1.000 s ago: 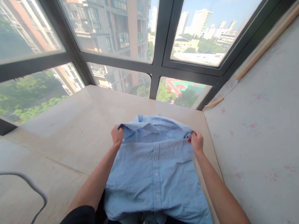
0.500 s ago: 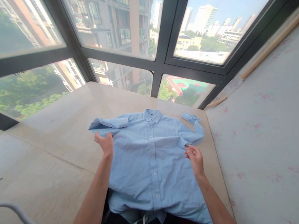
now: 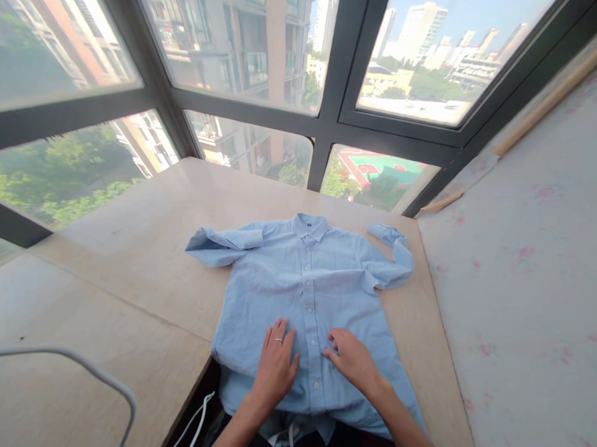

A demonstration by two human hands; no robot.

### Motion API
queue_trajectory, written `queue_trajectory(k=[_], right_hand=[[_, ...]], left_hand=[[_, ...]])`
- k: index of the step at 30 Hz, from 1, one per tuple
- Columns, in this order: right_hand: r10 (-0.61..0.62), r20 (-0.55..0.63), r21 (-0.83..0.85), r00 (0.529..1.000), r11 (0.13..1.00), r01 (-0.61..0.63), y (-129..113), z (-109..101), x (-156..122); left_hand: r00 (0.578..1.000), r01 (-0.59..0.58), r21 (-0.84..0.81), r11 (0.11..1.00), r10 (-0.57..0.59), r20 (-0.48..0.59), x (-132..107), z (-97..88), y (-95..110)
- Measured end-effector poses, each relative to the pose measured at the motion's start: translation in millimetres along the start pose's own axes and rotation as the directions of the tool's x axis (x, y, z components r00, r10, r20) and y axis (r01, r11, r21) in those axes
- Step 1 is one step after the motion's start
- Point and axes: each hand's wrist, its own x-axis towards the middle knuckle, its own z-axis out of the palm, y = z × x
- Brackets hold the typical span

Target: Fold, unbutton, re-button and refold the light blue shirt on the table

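A light blue button-up shirt (image 3: 262,299) lies front side up, its collar toward the windows and its lower hem hanging over the near edge. The left-hand sleeve (image 3: 224,244) is folded over on itself; the right-hand sleeve (image 3: 395,265) is bent and crumpled. My left hand (image 3: 278,361), with a ring on one finger, lies open on the lower front, just left of the button placket. To the right of the placket is my right hand (image 3: 353,359), its fingers loosely curled and thumb apart, holding nothing. Whether its fingertips touch the cloth I cannot tell.
The shirt rests on a beige stone-like ledge (image 3: 131,272) with a seam across it. Dark-framed windows (image 3: 252,109) stand behind, and a flower-patterned wall (image 3: 527,291) rises at the right. A grey-white cable (image 3: 101,375) loops at the lower left, near thinner white cords (image 3: 194,432).
Both hands have moved from the shirt's sides near the sleeves down and inward to its lower front. The view has shifted slightly, and more of the cable shows.
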Motion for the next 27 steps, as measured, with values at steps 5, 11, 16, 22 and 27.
queue_trajectory(k=[5, 11, 16, 22, 27], right_hand=[[-0.062, 0.060, -0.098, 0.996, 0.993, 0.068, -3.8, 1.1, 9.8], [0.041, -0.074, 0.315, 0.996, 0.949, -0.016, -16.7, -13.7, 50.9], [0.068, -0.221, 0.474, 0.973, 0.879, 0.047, -42.7, -39.9, 99.2], [0.035, -0.250, 0.203, 0.968, 0.979, 0.017, -54.2, -64.1, 114.0], [-0.129, -0.151, 0.031, 0.980, 0.990, 0.135, -55.6, -36.4, 81.6]], left_hand=[[0.993, -0.116, 0.098, 0.988, 0.112, 0.044, -30.0, -11.7, -18.6], [0.993, -0.111, 0.098, 0.989, 0.107, 0.048, -12.7, -23.4, -28.2], [0.998, -0.056, 0.052, 0.997, 0.057, -0.028, 33.0, -25.2, -34.3], [0.998, -0.045, 0.046, 0.998, 0.047, -0.043, 97.6, -36.2, -61.8], [0.987, -0.160, 0.015, 0.987, 0.160, -0.028, 112.2, -45.3, -79.8]])
